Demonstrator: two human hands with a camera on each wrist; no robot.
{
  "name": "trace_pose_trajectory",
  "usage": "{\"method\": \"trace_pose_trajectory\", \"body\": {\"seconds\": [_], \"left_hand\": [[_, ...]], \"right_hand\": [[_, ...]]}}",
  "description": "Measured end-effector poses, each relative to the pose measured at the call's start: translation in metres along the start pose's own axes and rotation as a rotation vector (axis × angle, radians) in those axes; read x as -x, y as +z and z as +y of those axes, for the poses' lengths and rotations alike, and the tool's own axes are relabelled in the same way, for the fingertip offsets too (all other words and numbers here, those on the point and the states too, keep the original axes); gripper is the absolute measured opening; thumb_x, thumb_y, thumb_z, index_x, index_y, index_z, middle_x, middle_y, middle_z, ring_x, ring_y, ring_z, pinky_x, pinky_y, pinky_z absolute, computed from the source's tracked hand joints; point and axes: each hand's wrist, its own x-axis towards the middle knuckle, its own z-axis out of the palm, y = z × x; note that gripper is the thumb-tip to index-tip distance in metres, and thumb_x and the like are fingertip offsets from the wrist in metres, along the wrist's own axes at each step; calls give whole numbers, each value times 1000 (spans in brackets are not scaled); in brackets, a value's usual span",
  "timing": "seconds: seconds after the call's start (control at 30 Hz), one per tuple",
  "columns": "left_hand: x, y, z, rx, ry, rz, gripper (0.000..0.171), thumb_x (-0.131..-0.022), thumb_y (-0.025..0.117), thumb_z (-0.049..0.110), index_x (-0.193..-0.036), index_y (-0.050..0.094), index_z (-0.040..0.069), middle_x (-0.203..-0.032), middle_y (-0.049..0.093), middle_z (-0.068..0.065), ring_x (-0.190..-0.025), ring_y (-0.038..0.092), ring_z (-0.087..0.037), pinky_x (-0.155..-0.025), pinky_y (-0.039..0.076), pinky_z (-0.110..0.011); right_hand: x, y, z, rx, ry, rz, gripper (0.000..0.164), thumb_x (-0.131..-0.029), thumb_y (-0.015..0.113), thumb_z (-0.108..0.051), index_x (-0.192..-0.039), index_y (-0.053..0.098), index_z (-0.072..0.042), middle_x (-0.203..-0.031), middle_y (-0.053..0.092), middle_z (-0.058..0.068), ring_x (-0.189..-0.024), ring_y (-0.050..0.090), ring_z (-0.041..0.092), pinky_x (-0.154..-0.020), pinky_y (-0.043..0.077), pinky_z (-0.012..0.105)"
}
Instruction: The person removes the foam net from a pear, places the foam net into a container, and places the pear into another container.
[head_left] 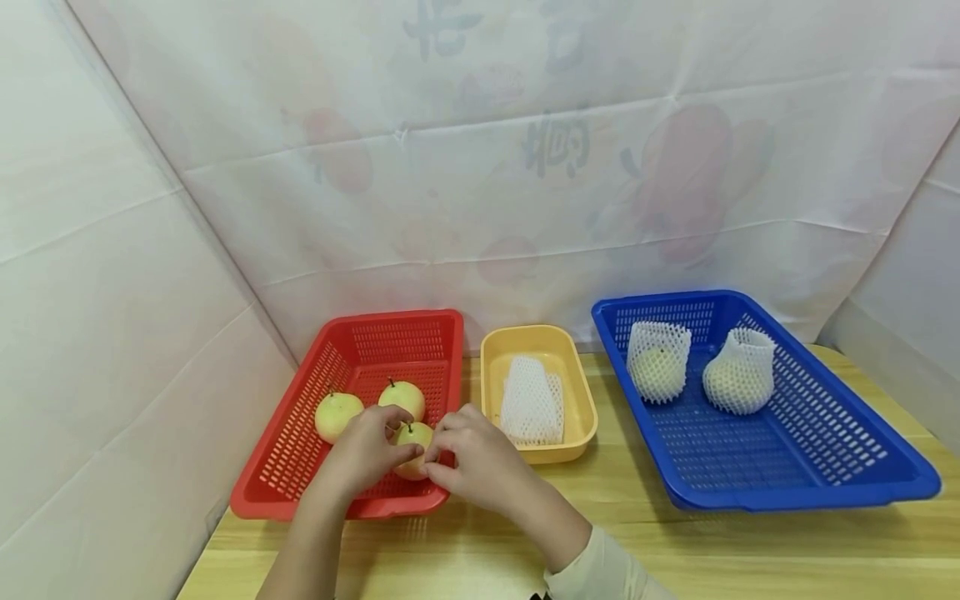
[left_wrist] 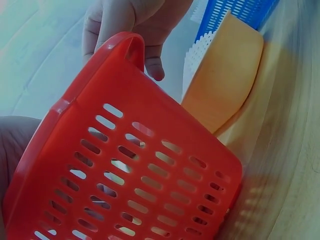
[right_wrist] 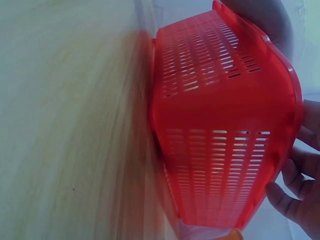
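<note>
Head view: both hands point(head_left: 366, 450) point(head_left: 476, 458), half-curled, hold 1 pear point(head_left: 415, 435) between them.

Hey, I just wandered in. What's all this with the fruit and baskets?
Someone's left hand and right hand are at a pale yellow fruit in the red basket; how firmly either grips it is hard to tell. Two other bare fruits lie behind it. White foam nets lie in the yellow tray, and the blue basket holds two netted fruits.
</note>
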Motion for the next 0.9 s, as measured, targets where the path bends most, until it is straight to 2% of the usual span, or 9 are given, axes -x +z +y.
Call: {"method": "trace_pose_trajectory", "body": {"seconds": [0.27, 0.4, 0.5, 0.73, 0.9], "left_hand": [[-2, 0, 1, 37, -18, -45, 39, -76, 85, 21, -110, 70, 9, -103, 68, -4, -93, 60, -21, -77, 55, -39], [-2, -3, 1, 32, -20, -52, 40, -77, 85, 22, -111, 70, 9, -103, 67, -4, -93, 58, -21, -78, 54, -39], [0, -5, 0, 35, -21, -55, 41, -77, 85, 23, -112, 69, 9, -105, 67, -4, -95, 59, -22, -81, 54, -41], [3, -10, 0, 21, -30, -80, 42, -78, 84, 23, -114, 68, 8, -102, 67, -4, -96, 59, -22, -82, 54, -41], [3, -12, 1, -10, -13, -93, 45, -79, 83, 25, -116, 67, 7, -100, 66, -4, -93, 58, -22, -80, 53, -41]], "right_hand": [[6, -9, 0, 0, -6, -13, 9, -87, 75, -33, -87, 75, -24, -90, 64, -13, -89, 49, 6, -76, 45, 16], [8, -25, 0, -24, 19, -23, 10, -90, 72, -32, -93, 74, -23, -95, 64, -12, -94, 53, 7, -80, 49, 20], [11, -41, 5, -33, 43, 8, 12, -90, 72, -32, -95, 74, -22, -97, 65, -11, -97, 56, 8, -84, 52, 24], [32, -85, 33, 4, 31, 191, 13, -87, 75, -26, -96, 74, -16, -99, 68, -7, -98, 63, 11, -87, 55, 32], [53, -130, 50, 66, 69, 219, 18, -88, 74, -25, -101, 73, -13, -103, 69, -2, -99, 65, 16, -84, 57, 36]]}}
